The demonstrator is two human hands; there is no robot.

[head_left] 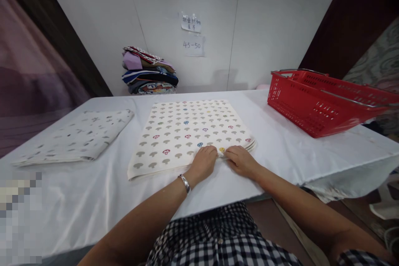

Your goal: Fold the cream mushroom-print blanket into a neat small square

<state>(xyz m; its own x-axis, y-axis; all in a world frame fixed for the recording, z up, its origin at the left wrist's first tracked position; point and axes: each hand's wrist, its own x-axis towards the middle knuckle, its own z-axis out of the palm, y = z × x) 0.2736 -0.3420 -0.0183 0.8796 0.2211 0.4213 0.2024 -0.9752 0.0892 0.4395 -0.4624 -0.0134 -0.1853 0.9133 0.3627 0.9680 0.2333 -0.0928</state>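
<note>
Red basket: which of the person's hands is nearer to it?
Right. The right hand rests on the mushroom cloth's near edge, on the side toward the red basket; the left hand lies beside it, farther off.

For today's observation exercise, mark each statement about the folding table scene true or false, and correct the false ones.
1. Both hands rest on the near edge of the mushroom-print cloth. True: left hand and right hand meet there.
2. The red basket stands on the left of the table. False: it stands on the right.
3. A bracelet is on the left wrist. True.
4. The stack of folded fabrics lies inside the basket. False: it lies by the wall.
5. A second folded cloth lies left of the mushroom-print one. True.
</note>
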